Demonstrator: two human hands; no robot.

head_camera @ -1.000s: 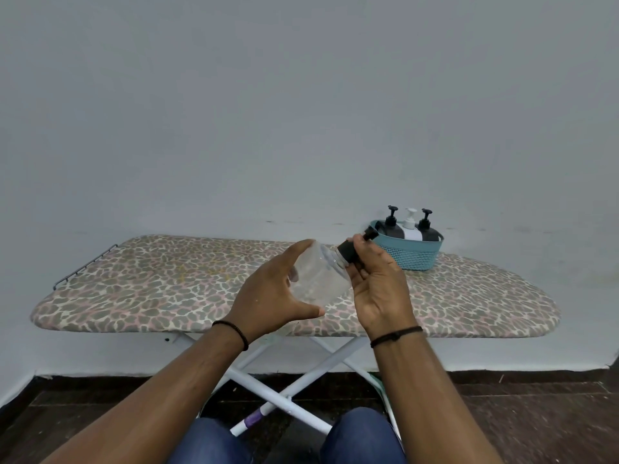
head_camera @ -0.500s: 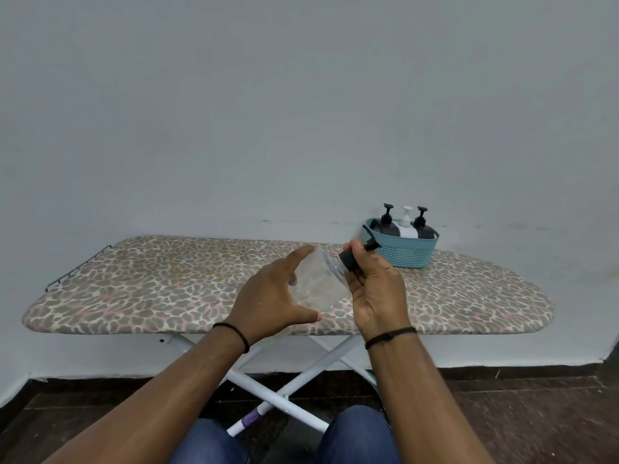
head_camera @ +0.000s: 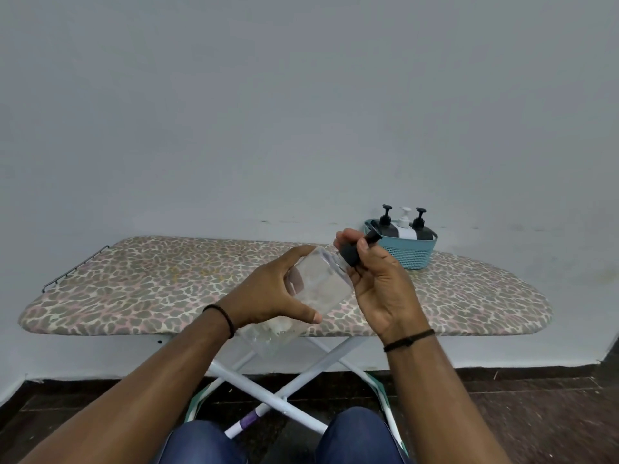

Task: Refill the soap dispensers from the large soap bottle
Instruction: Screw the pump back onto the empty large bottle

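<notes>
A clear plastic dispenser bottle (head_camera: pixel 320 281) lies tilted in the air over the front of the ironing board, its neck pointing up and right. My left hand (head_camera: pixel 273 293) grips its body from the left. My right hand (head_camera: pixel 375 279) holds the black pump cap (head_camera: pixel 351 254) at the neck, fingers curled round it, the black nozzle (head_camera: pixel 372 236) sticking out above. Three more dispensers stand in a teal basket (head_camera: pixel 407 254) at the back right: a black one (head_camera: pixel 385 226), a white one (head_camera: pixel 404 227) and another black one (head_camera: pixel 420 227). No large soap bottle shows.
The ironing board (head_camera: pixel 150 289) has a leopard-print cover and a wire rest (head_camera: pixel 75 267) at its left end. White crossed legs (head_camera: pixel 284 390) stand beneath it on a dark floor. My knees in blue trousers (head_camera: pixel 355 437) are at the bottom. A plain wall rises behind.
The bottle and both hands stay in much the same place while the view shifts slightly. My right hand's fingers have shifted round the black pump cap.
</notes>
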